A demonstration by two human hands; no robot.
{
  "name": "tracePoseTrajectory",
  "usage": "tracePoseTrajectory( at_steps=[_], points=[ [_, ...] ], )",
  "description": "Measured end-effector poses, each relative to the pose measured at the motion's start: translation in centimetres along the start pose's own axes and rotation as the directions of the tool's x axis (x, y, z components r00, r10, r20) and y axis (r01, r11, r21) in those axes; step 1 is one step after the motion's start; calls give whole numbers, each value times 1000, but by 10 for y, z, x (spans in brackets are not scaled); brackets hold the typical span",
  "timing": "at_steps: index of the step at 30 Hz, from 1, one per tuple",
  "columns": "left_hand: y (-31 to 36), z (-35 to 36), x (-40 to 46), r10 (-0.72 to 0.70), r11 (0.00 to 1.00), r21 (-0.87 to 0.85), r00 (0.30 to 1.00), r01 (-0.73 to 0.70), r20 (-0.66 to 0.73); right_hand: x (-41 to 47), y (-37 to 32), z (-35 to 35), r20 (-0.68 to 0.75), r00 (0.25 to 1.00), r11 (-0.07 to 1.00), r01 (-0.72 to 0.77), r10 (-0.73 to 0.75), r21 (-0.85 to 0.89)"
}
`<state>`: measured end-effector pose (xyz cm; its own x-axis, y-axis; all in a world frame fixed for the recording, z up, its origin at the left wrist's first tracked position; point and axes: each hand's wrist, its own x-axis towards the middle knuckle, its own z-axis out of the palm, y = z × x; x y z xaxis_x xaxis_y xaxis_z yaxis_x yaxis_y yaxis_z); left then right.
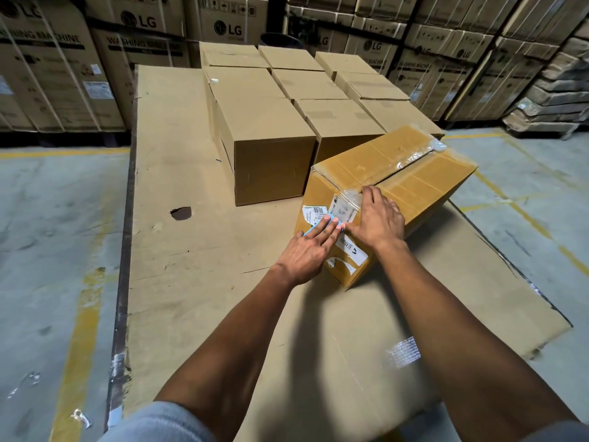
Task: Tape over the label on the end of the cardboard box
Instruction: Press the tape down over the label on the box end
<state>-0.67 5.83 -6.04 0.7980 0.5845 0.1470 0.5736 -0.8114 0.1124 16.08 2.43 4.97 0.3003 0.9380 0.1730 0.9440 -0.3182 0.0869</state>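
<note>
A yellowish cardboard box [398,173] lies at an angle on flattened cardboard, its near end facing me. That end carries a white barcode label [314,212] at the left, a clear-taped label [345,205] near the top seam and a white strip label [350,250] lower down. My left hand [310,250] lies flat on the end face, fingers together, over a light blue edged piece beside the barcode label. My right hand [376,221] presses on the box's top edge and end, its fingers spread over the taped label. No tape roll is visible.
Several plain brown boxes [271,148] stand in rows just behind the yellowish box. Flattened cardboard sheets [178,250] cover the floor under everything. Stacked washing machine cartons [63,74] line the back. Concrete floor with yellow lines [79,314] lies on both sides.
</note>
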Motion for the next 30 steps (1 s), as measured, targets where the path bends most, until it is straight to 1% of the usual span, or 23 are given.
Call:
tracePoseTrajectory(
  at_steps=[4, 9, 13, 24, 30],
  points=[
    [-4, -2, 3, 22, 999, 30, 1000, -22, 9, -1, -2, -1, 3, 1000, 1000, -6, 6, -8],
    [-4, -3, -3, 28, 999, 36, 1000, -28, 4, 4, 2, -7, 51, 998, 999, 29, -30, 17],
    [-1, -1, -5, 22, 1000, 4, 1000, -22, -11, 7, -2, -6, 43, 999, 1000, 7, -6, -26],
    [-3, 4, -6, 29, 999, -40, 998, -31, -49, 18, -10, -3, 7, 998, 998, -60, 61, -32],
    [-6, 5, -9, 35, 998, -51, 997, -38, -71, 33, -17, -8, 52, 992, 992, -108, 111, -72]
  ],
)
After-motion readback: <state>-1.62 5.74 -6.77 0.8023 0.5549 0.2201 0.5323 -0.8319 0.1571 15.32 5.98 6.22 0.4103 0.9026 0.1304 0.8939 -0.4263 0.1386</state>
